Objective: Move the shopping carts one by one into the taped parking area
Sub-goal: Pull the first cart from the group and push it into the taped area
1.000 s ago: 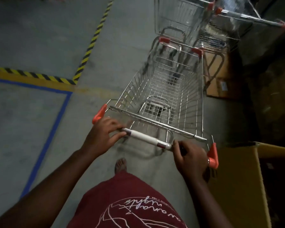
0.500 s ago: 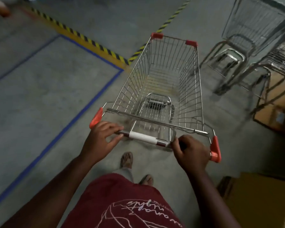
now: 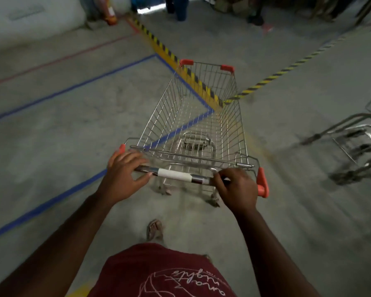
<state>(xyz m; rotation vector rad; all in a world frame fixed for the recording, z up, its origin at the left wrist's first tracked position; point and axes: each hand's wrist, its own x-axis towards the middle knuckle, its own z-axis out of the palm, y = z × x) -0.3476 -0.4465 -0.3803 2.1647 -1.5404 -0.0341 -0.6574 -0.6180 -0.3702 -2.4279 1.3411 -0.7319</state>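
An empty wire shopping cart with orange corner caps stands in front of me on the concrete floor. My left hand rests on the left end of its handle bar, fingers only loosely curled. My right hand grips the right end of the bar. The cart's nose points at the corner of the blue tape outline of the parking area, which lies to my left. A yellow-and-black striped line runs along that area's far side.
The frames of other shopping carts stand at the right edge. A second striped line runs off to the upper right. A red line crosses the floor at the far left. Someone's legs and clutter are at the far back.
The cart has been pulled away from the other carts and swung to the left. It now points toward the blue-taped corner, with the parked carts off to the right.
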